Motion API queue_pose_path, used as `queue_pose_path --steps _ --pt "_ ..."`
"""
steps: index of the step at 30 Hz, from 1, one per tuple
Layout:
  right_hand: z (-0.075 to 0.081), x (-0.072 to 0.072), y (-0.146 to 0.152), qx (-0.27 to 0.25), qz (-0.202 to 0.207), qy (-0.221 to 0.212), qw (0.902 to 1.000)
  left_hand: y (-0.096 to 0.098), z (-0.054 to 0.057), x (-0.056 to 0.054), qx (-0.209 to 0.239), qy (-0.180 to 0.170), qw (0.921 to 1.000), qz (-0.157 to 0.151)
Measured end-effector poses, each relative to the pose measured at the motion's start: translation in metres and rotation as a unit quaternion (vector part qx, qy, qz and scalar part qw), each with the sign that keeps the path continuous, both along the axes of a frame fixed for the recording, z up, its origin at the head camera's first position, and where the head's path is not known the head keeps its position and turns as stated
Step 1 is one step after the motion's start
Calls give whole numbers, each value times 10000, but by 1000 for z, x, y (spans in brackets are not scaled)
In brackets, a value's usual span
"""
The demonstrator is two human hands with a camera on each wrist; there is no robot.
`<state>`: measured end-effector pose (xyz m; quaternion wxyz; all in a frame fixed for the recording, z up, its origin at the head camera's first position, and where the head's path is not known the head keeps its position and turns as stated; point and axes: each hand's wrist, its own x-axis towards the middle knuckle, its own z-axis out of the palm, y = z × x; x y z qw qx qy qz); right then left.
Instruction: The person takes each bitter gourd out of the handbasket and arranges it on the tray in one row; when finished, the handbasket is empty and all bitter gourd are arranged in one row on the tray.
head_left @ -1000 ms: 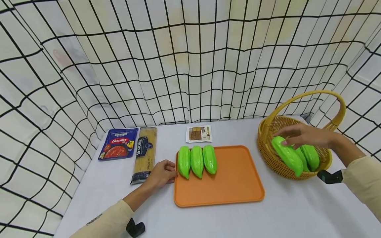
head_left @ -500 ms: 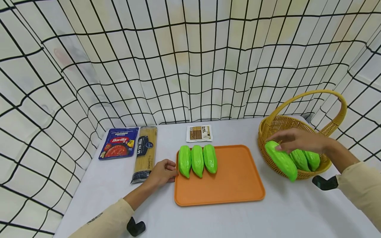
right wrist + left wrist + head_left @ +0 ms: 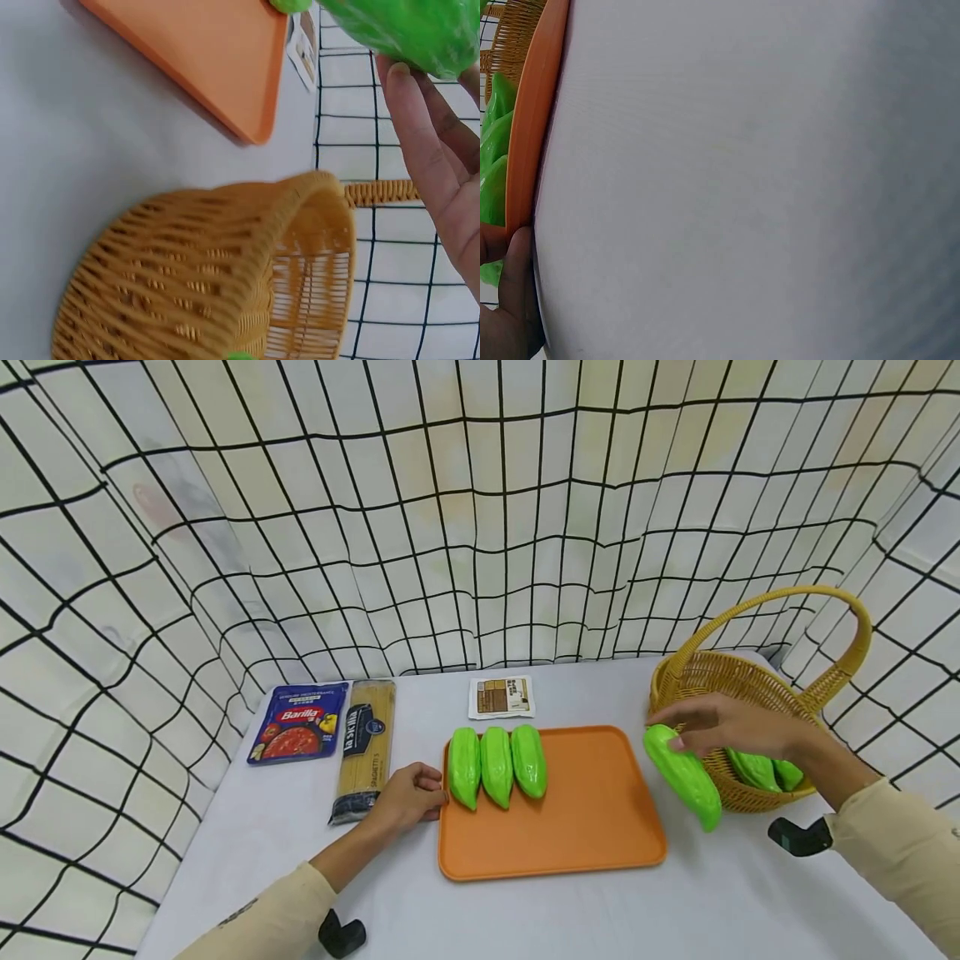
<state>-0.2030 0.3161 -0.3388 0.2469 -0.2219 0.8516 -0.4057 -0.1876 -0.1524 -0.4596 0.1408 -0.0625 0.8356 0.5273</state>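
My right hand (image 3: 738, 727) holds a long, shiny bright-green fruit or vegetable (image 3: 684, 777) by its upper end, tapered tip hanging down. It is in the air between the basket and the tray; its exact kind cannot be told. In the right wrist view the thumb and fingers press on the green piece (image 3: 420, 34). At the left edge of the orange tray (image 3: 585, 827), my left hand (image 3: 408, 795) pinches the rim between thumb and finger, as the left wrist view shows. Three similar green pieces (image 3: 497, 768) lie side by side on the tray's left half.
The wicker basket (image 3: 697, 681) with a tall handle stands at the right, more green pieces (image 3: 753, 770) inside. A spaghetti pack (image 3: 367, 752) and a blue Barilla pouch (image 3: 298, 722) lie at the left. Behind the tray is a small packet (image 3: 502, 697). Black netting (image 3: 502, 527) encloses the table.
My right hand has carried the green piece out over the basket's left rim, moving left and toward me. The left hand and the tray have stayed put.
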Motion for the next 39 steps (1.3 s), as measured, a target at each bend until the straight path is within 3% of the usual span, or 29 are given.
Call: queue_pose_path --steps 18,26,39 --pt "-20 -2 -31 -373 -241 -199 9988 1 -2 -1 43 -1 10000 -10" --pt "-27 -4 -47 -280 -320 -33 9991 1 -2 0 -24 10 10000 1" --pt "-42 -15 -71 -184 -539 -114 9983 1 0 1 48 7 10000 7"
